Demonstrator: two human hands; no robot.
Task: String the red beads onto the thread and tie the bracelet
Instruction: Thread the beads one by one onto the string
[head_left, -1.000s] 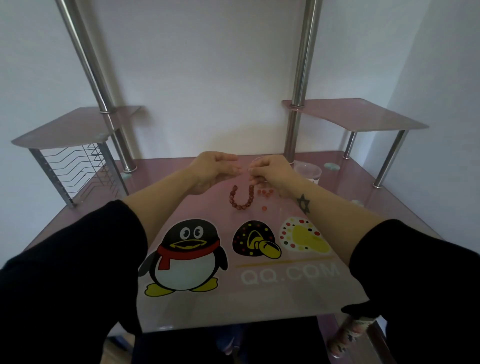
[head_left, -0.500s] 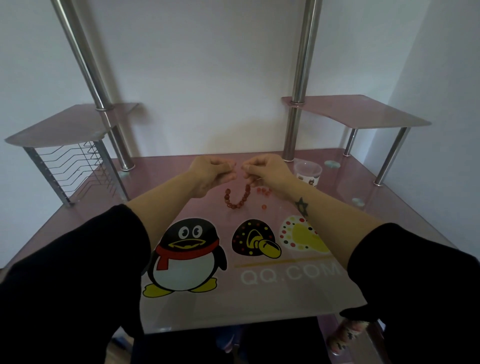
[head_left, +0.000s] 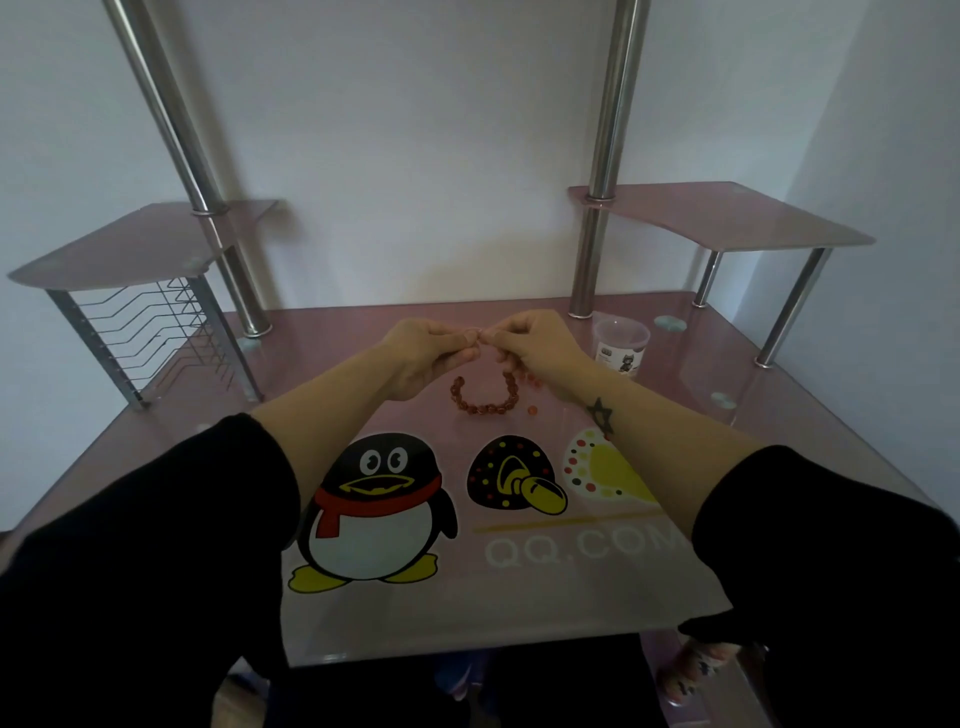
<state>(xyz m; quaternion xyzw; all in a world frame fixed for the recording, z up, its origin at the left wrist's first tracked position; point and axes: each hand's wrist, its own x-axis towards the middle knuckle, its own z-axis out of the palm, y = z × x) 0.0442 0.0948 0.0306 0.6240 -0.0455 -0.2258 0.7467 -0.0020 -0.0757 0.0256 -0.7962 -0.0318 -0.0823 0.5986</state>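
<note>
Two black sleeves cross the near edge of the pink glass desk, where a penguin print lies at six o'clock from the hands. Past it, the strand of red beads rests on the desk in a U. Its right end rises to the right hand, and a few loose beads lie at the strand's three o'clock. Above the strand, the left hand and right hand meet fingertip to fingertip. Both sets of fingers are curled and pinched together on the thread, which is too thin to see clearly. A clear plastic cup stands at three o'clock from the right hand.
</note>
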